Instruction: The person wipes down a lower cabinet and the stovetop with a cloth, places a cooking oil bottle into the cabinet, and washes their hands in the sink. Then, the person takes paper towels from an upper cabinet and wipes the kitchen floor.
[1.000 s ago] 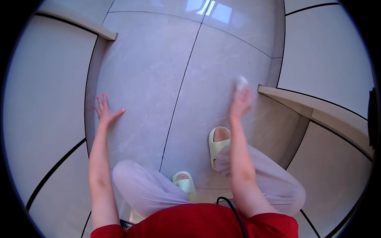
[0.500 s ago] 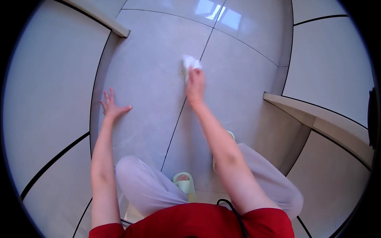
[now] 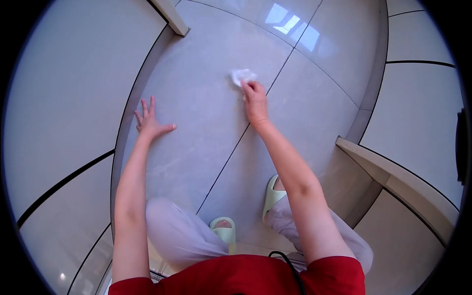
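A crumpled white tissue [image 3: 243, 76] is pinched in the fingers of my right hand [image 3: 256, 104], low over the grey tiled floor [image 3: 201, 142]; whether it touches the tile I cannot tell. A few faint specks show on the tile just below the tissue. My left hand [image 3: 151, 127] is spread out on the floor at the left, fingers apart and holding nothing, beside the base strip of the left cabinet [image 3: 73, 93].
Cabinet panels [image 3: 418, 103] also line the right side, with a pale ledge [image 3: 393, 167] jutting inward. A pale post end [image 3: 177, 19] sticks out at the upper left. Green slippers [image 3: 273, 199] are on my feet below, between my bent knees.
The view has turned, so the floor lines slant more. My right hand and the tissue appear slightly further right, with the tissue spread out more sideways. My left hand keeps its place by the cabinet base.
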Demonstrator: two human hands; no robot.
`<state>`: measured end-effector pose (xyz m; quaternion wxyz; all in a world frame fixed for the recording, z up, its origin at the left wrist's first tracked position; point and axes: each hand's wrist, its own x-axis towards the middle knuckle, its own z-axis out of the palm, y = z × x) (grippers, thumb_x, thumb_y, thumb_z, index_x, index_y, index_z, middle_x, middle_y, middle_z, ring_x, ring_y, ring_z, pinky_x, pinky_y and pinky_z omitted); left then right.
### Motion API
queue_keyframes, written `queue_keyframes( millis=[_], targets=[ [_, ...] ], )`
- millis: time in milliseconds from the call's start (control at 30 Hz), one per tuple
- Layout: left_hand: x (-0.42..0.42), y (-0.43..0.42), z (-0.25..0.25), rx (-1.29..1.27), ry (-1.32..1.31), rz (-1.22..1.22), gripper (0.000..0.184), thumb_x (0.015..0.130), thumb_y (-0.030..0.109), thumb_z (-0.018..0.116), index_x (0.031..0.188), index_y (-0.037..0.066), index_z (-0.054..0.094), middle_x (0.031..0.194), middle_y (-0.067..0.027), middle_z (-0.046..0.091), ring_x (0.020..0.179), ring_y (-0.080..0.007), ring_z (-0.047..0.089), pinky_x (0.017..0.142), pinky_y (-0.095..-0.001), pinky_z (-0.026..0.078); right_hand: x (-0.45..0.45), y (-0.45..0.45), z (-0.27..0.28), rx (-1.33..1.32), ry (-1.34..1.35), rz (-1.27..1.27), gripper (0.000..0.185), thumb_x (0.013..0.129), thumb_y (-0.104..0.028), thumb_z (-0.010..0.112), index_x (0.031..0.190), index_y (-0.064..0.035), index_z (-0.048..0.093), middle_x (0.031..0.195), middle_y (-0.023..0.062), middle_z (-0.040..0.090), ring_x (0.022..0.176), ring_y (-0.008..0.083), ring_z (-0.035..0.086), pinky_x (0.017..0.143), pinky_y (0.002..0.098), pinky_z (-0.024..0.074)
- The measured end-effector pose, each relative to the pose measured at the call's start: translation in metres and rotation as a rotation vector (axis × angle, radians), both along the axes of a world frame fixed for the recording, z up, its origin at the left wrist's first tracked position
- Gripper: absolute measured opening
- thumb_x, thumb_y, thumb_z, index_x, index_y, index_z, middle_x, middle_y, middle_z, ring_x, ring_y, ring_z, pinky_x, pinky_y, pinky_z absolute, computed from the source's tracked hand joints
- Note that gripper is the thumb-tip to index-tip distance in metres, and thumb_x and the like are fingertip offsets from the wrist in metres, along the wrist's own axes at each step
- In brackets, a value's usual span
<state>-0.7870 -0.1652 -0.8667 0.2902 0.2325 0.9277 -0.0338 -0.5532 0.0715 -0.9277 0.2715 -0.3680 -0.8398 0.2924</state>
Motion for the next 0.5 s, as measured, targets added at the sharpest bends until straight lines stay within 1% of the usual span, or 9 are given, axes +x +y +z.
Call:
queue_keyframes(
  millis=[33,167,233,267,333,400,433,467,500],
  targets=[
    [0.000,-0.001,0.001,-0.032,0.002,0.010,0.132,0.045,0.044,0.085,0.145,0.035,0.000,0.153,-0.0066,-0.007,0.137,-0.0448,-0.002,0.099,-0.0674,0.021,-0.006,-0.003,0.002,-0.003,0.039,0.072,0.017,0.086,-0.010,0.057,0.102,-0.0102,0.062,0.098,0.0126,0.058,0.093,0.0284,0.054,0.081,0.0358,0.0451],
    [0.000,-0.003,0.000,-0.011,0.008,0.005,0.132,0.045,0.045,0.085,0.145,0.035,-0.001,0.153,-0.0057,-0.008,0.137,-0.0438,-0.003,0.099,-0.0668,0.021,0.010,0.108,0.024,0.174,0.115,-0.142,0.014,0.085,-0.012,0.058,0.094,-0.0059,0.065,0.090,0.0140,0.060,0.089,0.0289,0.056,0.079,0.0355,0.0446],
    [0.000,-0.003,-0.001,-0.025,0.007,0.014,0.133,0.044,0.044,0.086,0.145,0.035,-0.001,0.153,-0.0046,-0.008,0.137,-0.0431,-0.003,0.099,-0.0666,0.021,0.016,0.162,0.021,0.283,-0.051,-0.170,0.014,0.085,-0.013,0.057,0.092,-0.0035,0.066,0.090,0.0141,0.060,0.088,0.0279,0.056,0.078,0.0355,0.0442],
    [0.000,-0.002,0.000,-0.023,0.012,0.025,0.133,0.044,0.044,0.086,0.145,0.035,-0.001,0.153,-0.0046,-0.008,0.137,-0.0431,-0.003,0.099,-0.0666,0.021,0.005,0.160,0.018,0.286,-0.044,-0.160,0.014,0.085,-0.013,0.057,0.092,-0.0035,0.066,0.090,0.0141,0.060,0.088,0.0279,0.056,0.078,0.0355,0.0442],
    [-0.001,0.000,0.002,-0.034,0.009,0.031,0.133,0.044,0.043,0.086,0.145,0.035,0.000,0.153,-0.0043,-0.008,0.137,-0.0429,-0.003,0.100,-0.0668,0.021,-0.021,0.147,0.005,-0.072,0.062,-0.160,0.015,0.085,-0.014,0.057,0.091,-0.0032,0.065,0.091,0.0145,0.060,0.090,0.0274,0.055,0.078,0.0359,0.0440],
    [-0.001,0.001,0.005,-0.019,0.014,0.037,0.132,0.044,0.043,0.086,0.145,0.035,0.000,0.153,-0.0044,-0.008,0.137,-0.0427,-0.003,0.100,-0.0670,0.021,-0.044,0.101,-0.003,0.160,-0.063,0.032,0.015,0.084,-0.014,0.058,0.094,-0.0051,0.065,0.093,0.0156,0.059,0.094,0.0287,0.055,0.080,0.0352,0.0458],
    [0.002,-0.001,0.006,-0.008,0.011,0.035,0.132,0.045,0.043,0.086,0.145,0.035,0.001,0.153,-0.0045,-0.008,0.137,-0.0425,-0.003,0.100,-0.0671,0.021,-0.051,0.072,-0.004,0.124,-0.048,0.058,0.017,0.083,-0.012,0.060,0.098,-0.0132,0.068,0.096,0.0125,0.061,0.093,0.0280,0.056,0.081,0.0357,0.0467],
    [0.002,0.000,0.007,-0.023,0.003,0.039,0.131,0.045,0.045,0.085,0.145,0.035,0.001,0.153,-0.0045,-0.007,0.138,-0.0418,-0.003,0.100,-0.0666,0.021,-0.051,0.050,0.000,0.172,-0.101,0.172,0.021,0.082,-0.009,0.061,0.100,-0.0152,0.069,0.097,0.0115,0.061,0.093,0.0268,0.056,0.085,0.0355,0.0468],
    [0.001,0.002,0.010,-0.037,-0.003,0.038,0.130,0.046,0.048,0.084,0.145,0.035,0.001,0.153,-0.0045,-0.007,0.138,-0.0412,-0.002,0.100,-0.0660,0.022,-0.051,0.035,0.001,0.082,-0.147,0.267,0.023,0.083,-0.010,0.061,0.103,-0.0172,0.068,0.103,0.0120,0.060,0.096,0.0272,0.056,0.090,0.0345,0.0454]
  ],
)
